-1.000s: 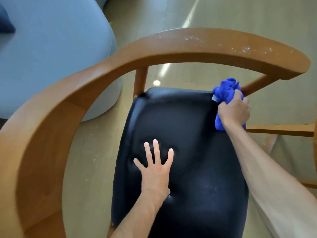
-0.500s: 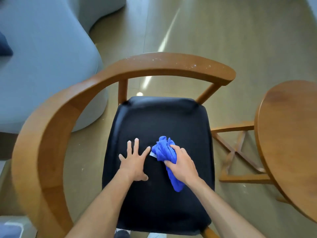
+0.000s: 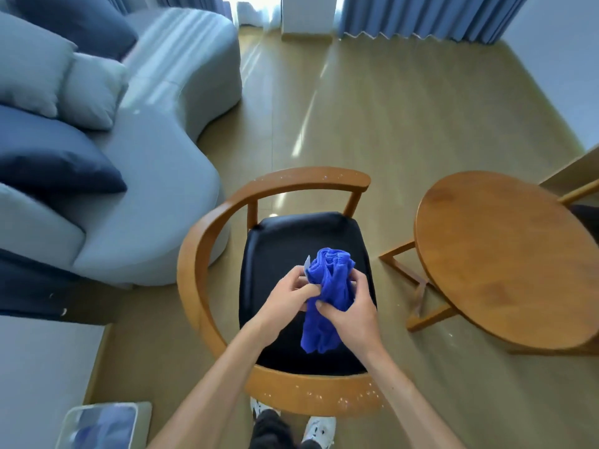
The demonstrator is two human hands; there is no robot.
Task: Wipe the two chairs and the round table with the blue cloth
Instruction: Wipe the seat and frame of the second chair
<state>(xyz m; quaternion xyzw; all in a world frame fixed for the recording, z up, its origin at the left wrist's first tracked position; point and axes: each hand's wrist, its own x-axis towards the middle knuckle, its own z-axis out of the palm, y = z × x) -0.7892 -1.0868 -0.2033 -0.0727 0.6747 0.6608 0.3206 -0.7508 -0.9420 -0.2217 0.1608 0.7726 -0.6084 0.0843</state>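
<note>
Both hands grip the bunched cloth (image 3: pixel 327 296) above the chair (image 3: pixel 304 241) seat: the left hand (image 3: pixel 285 299) pinches its left edge, the right hand (image 3: pixel 351 314) wraps its lower half. The worktop (image 3: pixel 505 254) stands just right of the chair, and a 2nd chair (image 3: pixel 580 202) shows only partly beyond it. Pale specks dot the chair's curved rail and front edge. Judged from here, the risk is refolding and going on to the worktop with those specks left, or wiping with a soiled face and smearing grit over the wood.
</note>
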